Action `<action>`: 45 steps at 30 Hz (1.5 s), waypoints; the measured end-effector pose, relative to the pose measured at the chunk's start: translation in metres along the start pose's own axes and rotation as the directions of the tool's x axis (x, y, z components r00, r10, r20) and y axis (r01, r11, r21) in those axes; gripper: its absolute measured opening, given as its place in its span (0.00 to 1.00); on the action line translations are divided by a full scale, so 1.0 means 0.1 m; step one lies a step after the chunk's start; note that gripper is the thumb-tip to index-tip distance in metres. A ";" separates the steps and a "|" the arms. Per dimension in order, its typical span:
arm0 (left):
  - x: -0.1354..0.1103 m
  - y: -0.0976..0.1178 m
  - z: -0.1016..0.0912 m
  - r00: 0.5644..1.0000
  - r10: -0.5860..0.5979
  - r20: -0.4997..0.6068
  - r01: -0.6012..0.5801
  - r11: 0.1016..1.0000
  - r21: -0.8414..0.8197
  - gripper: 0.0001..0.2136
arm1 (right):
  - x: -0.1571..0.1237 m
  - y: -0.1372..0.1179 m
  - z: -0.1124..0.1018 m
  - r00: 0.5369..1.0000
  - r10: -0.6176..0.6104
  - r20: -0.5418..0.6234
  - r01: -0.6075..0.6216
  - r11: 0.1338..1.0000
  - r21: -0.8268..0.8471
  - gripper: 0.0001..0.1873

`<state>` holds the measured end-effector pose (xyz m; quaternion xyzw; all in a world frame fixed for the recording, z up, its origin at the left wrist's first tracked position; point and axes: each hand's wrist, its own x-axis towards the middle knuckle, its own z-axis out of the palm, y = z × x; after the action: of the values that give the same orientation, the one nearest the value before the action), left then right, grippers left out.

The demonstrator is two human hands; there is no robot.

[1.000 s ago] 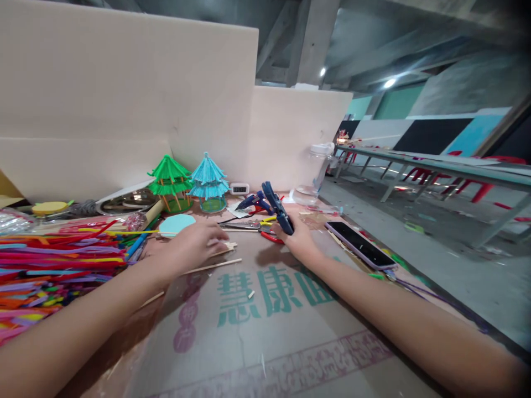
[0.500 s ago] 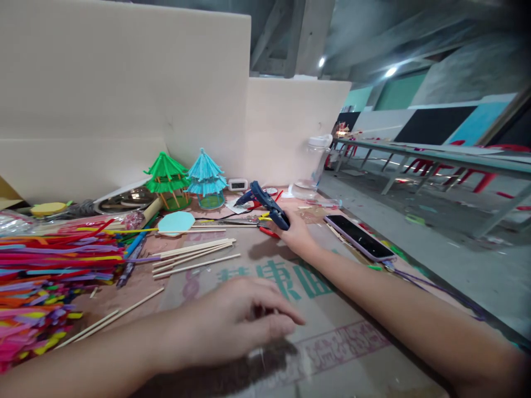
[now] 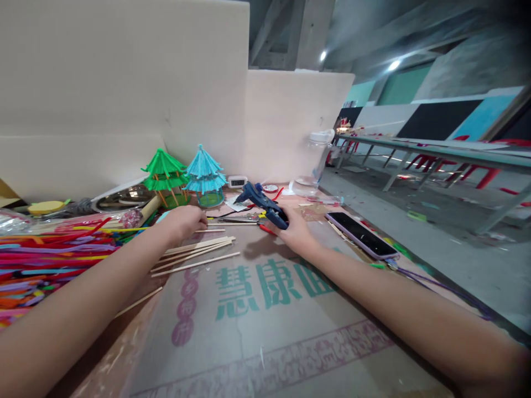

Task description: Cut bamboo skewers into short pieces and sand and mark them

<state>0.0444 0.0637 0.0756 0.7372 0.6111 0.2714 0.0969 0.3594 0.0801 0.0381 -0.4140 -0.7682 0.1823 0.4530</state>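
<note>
Seemingly, our green-roofed model [image 3: 165,168] and blue-roofed model [image 3: 204,172] stand assembled; thin pale wooden sticks [image 3: 203,245] lie loose beside our curled left hand [image 3: 186,222], its grip unclear. Well apart, our right hand [image 3: 296,229] clasps a dark-blue plastic tool [image 3: 270,209].

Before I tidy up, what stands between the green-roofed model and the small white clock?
The light-blue-roofed model stands between them, as the head view shows.

Just beyond the sticks [image 3: 203,255], the left hand [image 3: 185,222] hides most of a blue disc [image 3: 163,215]; whether it grips anything cannot be told. Its forearm [image 3: 124,273] covers the sticks' left ends. Left of the sticks, pipe cleaners [image 3: 50,260] run out of view. Farther beyond the sticks, the clock's [image 3: 237,181] digits are illegibly small.
</note>
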 end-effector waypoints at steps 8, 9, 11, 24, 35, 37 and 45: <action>-0.06 0.02 -0.17 0.998 -0.052 0.035 0.051 0.999 0.017 0.11 | 0.01 0.00 -0.01 1.000 -0.008 0.013 0.007 1.000 0.015 0.29; -0.09 0.06 -0.24 0.999 -0.049 -0.006 0.049 0.998 -0.026 0.12 | 0.01 0.00 -0.01 1.000 -0.011 0.011 0.011 1.000 0.014 0.29; -0.15 0.18 -0.37 0.995 -0.052 -0.088 0.040 0.991 -0.130 0.16 | 0.01 0.02 -0.01 1.000 -0.020 0.012 0.020 1.000 0.016 0.29; -0.76 0.95 -0.40 0.920 0.237 -0.312 -0.317 0.918 -0.238 0.14 | -0.09 -0.19 -0.10 0.931 -0.364 -0.039 0.350 0.915 -0.201 0.29; -0.84 1.00 -0.18 0.929 0.245 -0.278 -0.333 0.881 -0.336 0.13 | -0.12 -0.24 -0.13 0.898 -0.440 -0.005 0.425 0.871 -0.245 0.29; -0.84 0.99 -0.15 0.928 0.255 -0.272 -0.340 0.881 -0.331 0.13 | -0.12 -0.23 -0.13 0.899 -0.438 -0.016 0.421 0.873 -0.247 0.30; -0.87 0.97 -0.07 0.915 0.385 -0.123 -0.403 0.890 -0.211 0.10 | -0.12 -0.31 -0.15 0.879 -0.477 -0.026 0.456 0.854 -0.252 0.31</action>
<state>0.1143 -0.0435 0.1028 0.8181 0.4163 0.3835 0.1013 0.3609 0.0503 0.0597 -0.2744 -0.8412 -0.0449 0.4637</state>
